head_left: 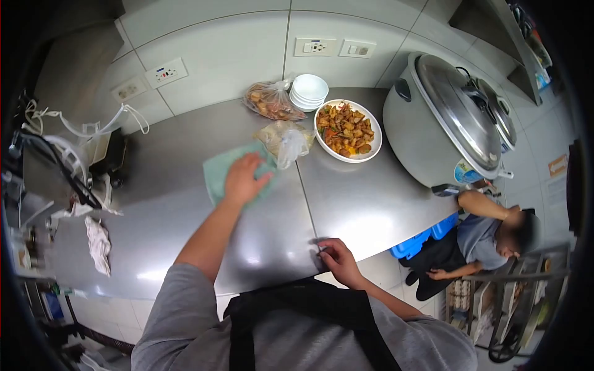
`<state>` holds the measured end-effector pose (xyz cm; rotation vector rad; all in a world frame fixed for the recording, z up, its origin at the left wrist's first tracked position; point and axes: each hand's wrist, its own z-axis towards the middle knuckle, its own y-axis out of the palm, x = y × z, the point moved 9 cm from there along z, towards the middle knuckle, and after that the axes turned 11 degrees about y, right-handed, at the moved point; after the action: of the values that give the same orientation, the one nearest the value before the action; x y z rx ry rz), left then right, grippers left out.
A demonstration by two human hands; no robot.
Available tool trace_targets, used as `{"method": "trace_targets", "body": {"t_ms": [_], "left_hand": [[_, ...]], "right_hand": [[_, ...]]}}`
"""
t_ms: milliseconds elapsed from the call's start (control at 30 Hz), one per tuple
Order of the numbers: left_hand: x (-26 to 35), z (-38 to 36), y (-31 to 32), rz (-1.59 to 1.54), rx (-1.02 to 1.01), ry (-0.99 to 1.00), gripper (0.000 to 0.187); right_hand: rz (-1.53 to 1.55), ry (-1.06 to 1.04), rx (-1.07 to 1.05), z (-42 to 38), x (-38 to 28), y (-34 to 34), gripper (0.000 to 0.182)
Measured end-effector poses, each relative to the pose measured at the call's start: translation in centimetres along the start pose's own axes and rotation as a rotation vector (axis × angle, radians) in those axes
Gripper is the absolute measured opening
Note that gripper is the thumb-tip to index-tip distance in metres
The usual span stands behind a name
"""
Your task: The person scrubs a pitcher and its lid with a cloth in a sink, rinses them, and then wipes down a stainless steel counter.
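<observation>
My left hand [245, 179] lies on a pale green cloth [216, 170] spread on the steel table [167, 204], its fingers apart. Just right of the cloth sits a clear plastic bag [288, 142] with light-coloured contents. Near the table's front edge is my right hand [337, 256], its fingers curled together; whatever they may hold is too small to tell. Behind the bag are another bag of brown food [269, 102] and a stack of white bowls [309, 89]. A white dish of cooked, diced food [348, 131] stands to their right.
A large grey cooker [411, 123] with a metal lid occupies the right end. At the left are cables, dark equipment and a crumpled pale cloth [98, 245]. Another person [486, 241] is beyond the right edge, near blue containers [411, 245] and a shelf rack.
</observation>
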<state>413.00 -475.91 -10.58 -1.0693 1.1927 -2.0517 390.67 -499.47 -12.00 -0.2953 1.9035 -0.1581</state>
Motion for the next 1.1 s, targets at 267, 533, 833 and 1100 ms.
{"method": "trace_targets", "body": {"t_ms": [267, 533, 833, 1100], "left_hand": [[21.1, -4.1, 8.5, -0.465, -0.032, 0.178, 0.038], [15.9, -17.6, 1.3, -0.072, -0.348, 0.046, 0.051], [14.1, -43.6, -11.3, 0.014, -0.002, -0.360, 0.044], [12.1, -65.8, -21.3, 0.023, 0.339, -0.784, 0.043]], "right_hand": [[-0.333, -0.573, 0.153, 3.5, -7.2, -3.3, 0.027], [-1.122, -0.655, -0.130, 4.1, -6.3, 2.5, 0.064], [-1.292, -0.420, -0.228, 1.7, -4.9, 13.7, 0.109], [-1.410, -0.744, -0.337, -6.7, -8.1, 35.2, 0.099]]}}
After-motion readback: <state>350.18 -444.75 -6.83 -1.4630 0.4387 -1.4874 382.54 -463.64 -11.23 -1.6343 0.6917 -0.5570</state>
